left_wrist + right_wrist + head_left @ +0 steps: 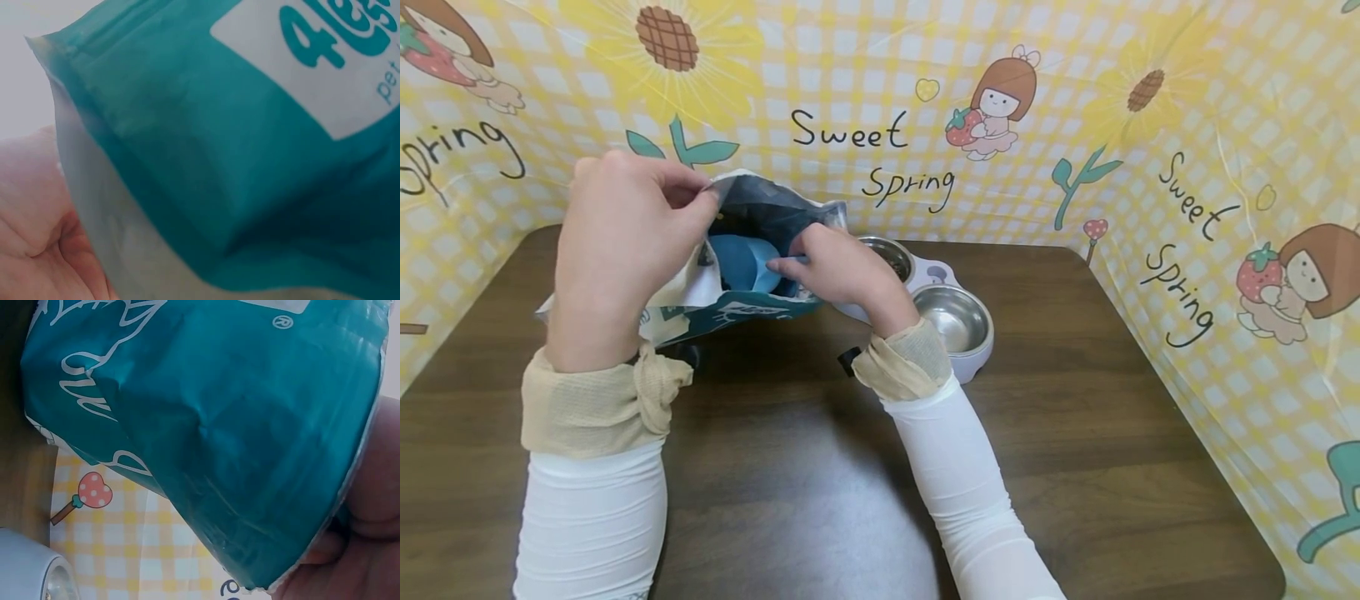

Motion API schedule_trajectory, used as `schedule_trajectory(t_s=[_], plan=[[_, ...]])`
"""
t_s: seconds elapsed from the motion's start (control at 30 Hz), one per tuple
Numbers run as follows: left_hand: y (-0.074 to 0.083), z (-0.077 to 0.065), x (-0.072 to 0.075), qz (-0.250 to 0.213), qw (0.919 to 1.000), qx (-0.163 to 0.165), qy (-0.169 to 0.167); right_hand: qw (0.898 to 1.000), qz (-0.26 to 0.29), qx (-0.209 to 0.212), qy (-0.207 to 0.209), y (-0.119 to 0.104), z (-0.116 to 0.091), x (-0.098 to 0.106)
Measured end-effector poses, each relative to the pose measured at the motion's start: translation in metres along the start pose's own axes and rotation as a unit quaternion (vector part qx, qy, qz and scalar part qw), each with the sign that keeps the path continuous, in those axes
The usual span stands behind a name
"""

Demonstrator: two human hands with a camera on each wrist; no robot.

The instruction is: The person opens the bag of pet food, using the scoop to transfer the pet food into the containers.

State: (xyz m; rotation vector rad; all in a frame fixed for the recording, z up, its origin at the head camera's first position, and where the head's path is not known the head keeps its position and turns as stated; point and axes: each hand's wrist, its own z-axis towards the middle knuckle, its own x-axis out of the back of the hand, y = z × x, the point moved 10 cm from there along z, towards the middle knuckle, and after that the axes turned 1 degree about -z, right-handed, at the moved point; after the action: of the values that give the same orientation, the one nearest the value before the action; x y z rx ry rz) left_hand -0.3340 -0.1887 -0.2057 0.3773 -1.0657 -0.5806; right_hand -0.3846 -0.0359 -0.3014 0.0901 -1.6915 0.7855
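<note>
A teal pet food bag [752,308] with a silvery lining stands with its mouth spread wide at the left of the table. My left hand [625,242] pinches the left edge of its mouth between thumb and fingers. Inside the opening lies a blue scoop [741,260], its handle pinched by my right hand [850,271], which reaches in over the right edge. The scoop's lower part is hidden in the bag. Printed teal front [169,125] fills the left wrist view, and the right wrist view shows the bag's creased side [219,425].
Right of the bag sits a white double bowl stand [973,362]. Its near steel bowl [958,321] is bare inside; the far steel bowl [887,250] contains dark bits and is partly covered by my right hand. A yellow checked cloth [865,75] walls in the brown table [1120,417].
</note>
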Motion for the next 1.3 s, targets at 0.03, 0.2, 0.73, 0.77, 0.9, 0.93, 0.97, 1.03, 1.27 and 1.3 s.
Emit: schedule_trajectory(t_s=[0.03,0.2,0.73,0.77,0.9,0.93,0.97,1.03,1.27,1.3], plan=[[0.0,0.0,0.0,0.0,1.0,-0.002,0.0,1.0,0.001,0.0,-0.001,0.0,0.0,0.0],[0.002,0.0,-0.002,0.0,1.0,-0.005,-0.001,1.0,-0.006,-0.003,-0.007,0.002,0.003,-0.002],[0.0,0.0,0.0,-0.003,0.9999,0.01,-0.007,0.999,-0.034,-0.01,-0.03,-0.003,0.007,-0.004],[-0.001,0.0,0.0,-0.004,0.9999,0.013,-0.008,0.999,-0.033,-0.014,-0.031,-0.003,0.007,-0.004],[-0.002,-0.001,0.001,-0.006,0.9998,0.018,-0.01,0.999,-0.023,-0.022,-0.026,-0.003,0.008,-0.004],[-0.002,-0.001,0.001,-0.007,0.9998,0.018,-0.01,0.999,-0.02,-0.023,-0.024,-0.003,0.008,-0.004],[-0.002,-0.001,0.001,-0.006,0.9998,0.016,-0.009,0.999,-0.017,-0.023,-0.022,-0.003,0.009,-0.004],[-0.001,0.0,0.001,-0.005,0.9999,0.014,-0.006,1.0,-0.013,-0.021,-0.019,-0.004,0.009,-0.004],[-0.001,0.001,0.001,-0.001,1.0,0.007,-0.004,1.0,-0.015,-0.013,-0.019,-0.006,0.011,-0.007],[-0.001,0.001,0.001,-0.001,1.0,0.006,-0.005,1.0,-0.01,-0.012,-0.02,-0.006,0.012,-0.008]])
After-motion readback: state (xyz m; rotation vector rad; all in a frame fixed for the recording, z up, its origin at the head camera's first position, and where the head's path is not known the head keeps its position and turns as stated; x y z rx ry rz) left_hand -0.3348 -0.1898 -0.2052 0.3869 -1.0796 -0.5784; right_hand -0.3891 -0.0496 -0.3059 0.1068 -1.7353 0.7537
